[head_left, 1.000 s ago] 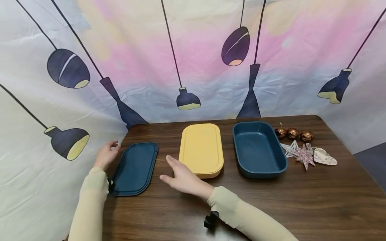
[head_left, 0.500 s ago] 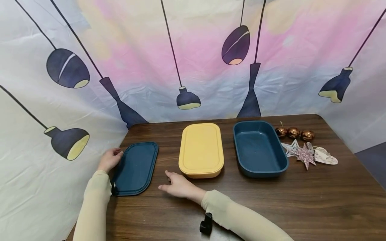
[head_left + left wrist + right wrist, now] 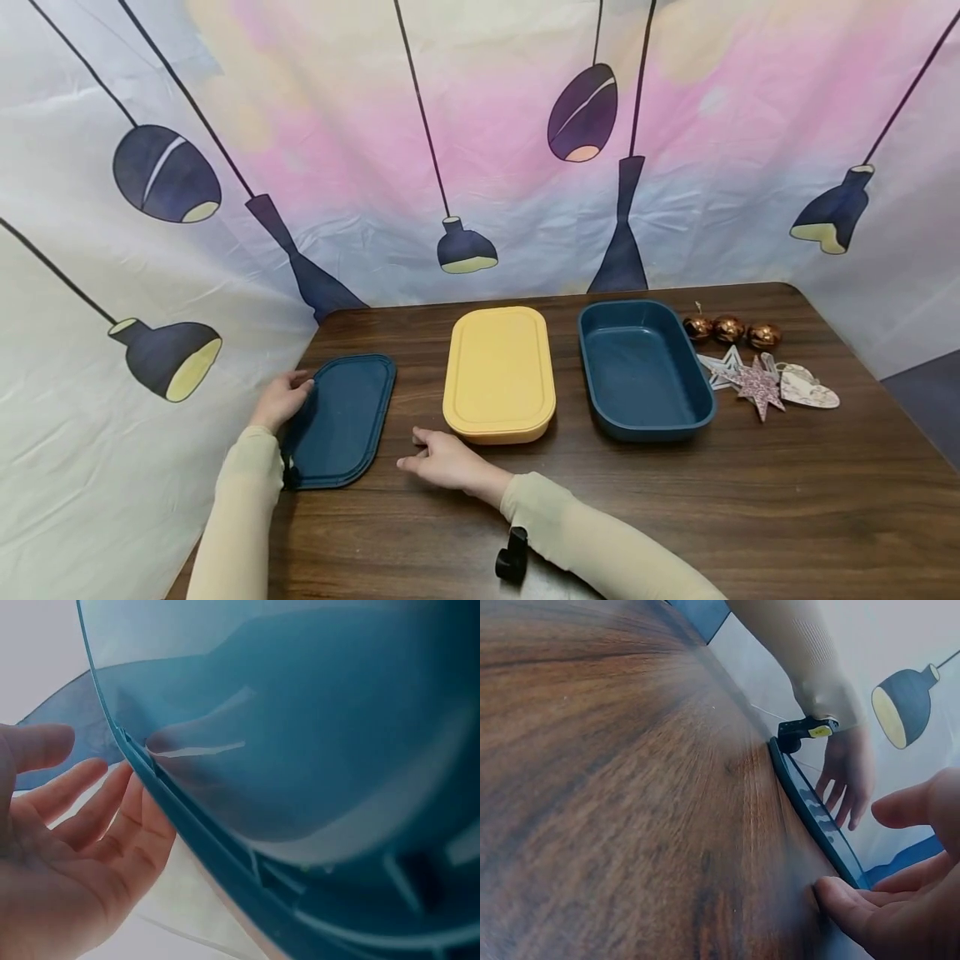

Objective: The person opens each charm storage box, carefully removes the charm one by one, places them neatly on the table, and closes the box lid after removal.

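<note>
A dark blue lid [image 3: 345, 421] lies flat at the left of the table. At its left edge is my left hand [image 3: 282, 400]. The left wrist view shows the fingertips of that hand [image 3: 90, 851] right at the lid's rim, with the thumb held apart. Between the lid and a lidded yellow box [image 3: 498, 367] is my right hand [image 3: 456, 465], fingers extended leftward and holding nothing. In the right wrist view its fingers [image 3: 844, 904] overlap the near end of the lid. The yellow box stands just beyond the right hand.
Right of the yellow box stands an uncovered dark blue container [image 3: 652, 435] with nothing in it. Beside it lie several ornaments: copper balls [image 3: 727, 330], a pink glitter star [image 3: 759, 388], a white star [image 3: 722, 367] and a heart [image 3: 808, 390]. A printed curtain [image 3: 510, 167] hangs behind the table [image 3: 750, 500].
My left hand has moved nearer and rightward, onto the lid's left edge. My right hand has come lower and nearer, away from the yellow box's side. The lid has barely shifted.
</note>
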Tool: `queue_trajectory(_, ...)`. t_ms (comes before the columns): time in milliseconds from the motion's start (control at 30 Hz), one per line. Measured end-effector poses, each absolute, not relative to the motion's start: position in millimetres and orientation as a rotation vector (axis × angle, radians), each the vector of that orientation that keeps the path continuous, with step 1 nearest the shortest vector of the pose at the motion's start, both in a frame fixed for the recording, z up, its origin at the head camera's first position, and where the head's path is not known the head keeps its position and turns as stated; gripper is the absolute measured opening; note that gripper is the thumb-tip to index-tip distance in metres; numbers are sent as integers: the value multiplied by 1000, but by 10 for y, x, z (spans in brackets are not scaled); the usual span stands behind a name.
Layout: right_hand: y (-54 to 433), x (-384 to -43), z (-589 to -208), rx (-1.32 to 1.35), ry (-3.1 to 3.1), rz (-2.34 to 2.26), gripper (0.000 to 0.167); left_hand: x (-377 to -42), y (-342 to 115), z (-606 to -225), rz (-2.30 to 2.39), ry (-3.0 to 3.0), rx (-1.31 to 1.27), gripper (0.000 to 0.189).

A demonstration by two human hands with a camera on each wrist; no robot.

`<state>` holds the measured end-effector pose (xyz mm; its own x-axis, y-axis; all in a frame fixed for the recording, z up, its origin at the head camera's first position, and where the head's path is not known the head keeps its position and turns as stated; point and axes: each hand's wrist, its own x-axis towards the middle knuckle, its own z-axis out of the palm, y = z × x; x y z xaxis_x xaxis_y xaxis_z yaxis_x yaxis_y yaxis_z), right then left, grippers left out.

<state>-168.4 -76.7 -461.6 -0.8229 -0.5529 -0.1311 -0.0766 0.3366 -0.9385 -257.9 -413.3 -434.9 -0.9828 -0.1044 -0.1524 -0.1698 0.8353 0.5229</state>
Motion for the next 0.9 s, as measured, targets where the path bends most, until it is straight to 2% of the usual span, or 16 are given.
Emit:
queue_trajectory(567,-801,-1681,-4661,-349,1848,-1792,63,-2454,-3611,-4216,815,2770,-223,58)
queue_trajectory(900,-776,-1688,-4711,-303,1839,-1858,61,-2446,-3557,-4221,819,2720,-277,61)
